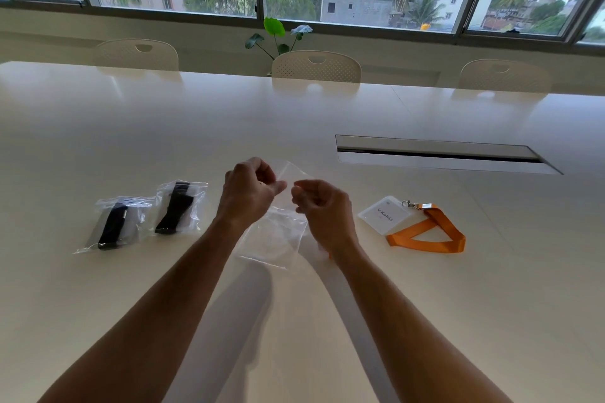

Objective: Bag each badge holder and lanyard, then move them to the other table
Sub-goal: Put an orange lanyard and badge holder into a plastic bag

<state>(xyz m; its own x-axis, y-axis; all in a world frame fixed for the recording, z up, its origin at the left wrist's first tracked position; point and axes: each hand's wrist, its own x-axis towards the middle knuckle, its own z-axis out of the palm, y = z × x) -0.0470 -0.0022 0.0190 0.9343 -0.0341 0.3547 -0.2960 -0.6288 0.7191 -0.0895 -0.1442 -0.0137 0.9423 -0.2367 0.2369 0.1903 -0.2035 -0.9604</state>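
Forearms outstretched, left hand (248, 193) and right hand (322, 209) each in pinching grip on clear bag (278, 235)

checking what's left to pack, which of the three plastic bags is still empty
The clear bag held up between the left hand and right hand. The two bags on the table to the left each already hold a black lanyard.

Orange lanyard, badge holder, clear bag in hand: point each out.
orange lanyard (435, 234): head view, on the folded strap.
badge holder (383, 215): head view, on the card face.
clear bag (278, 235): head view, on its lower body.
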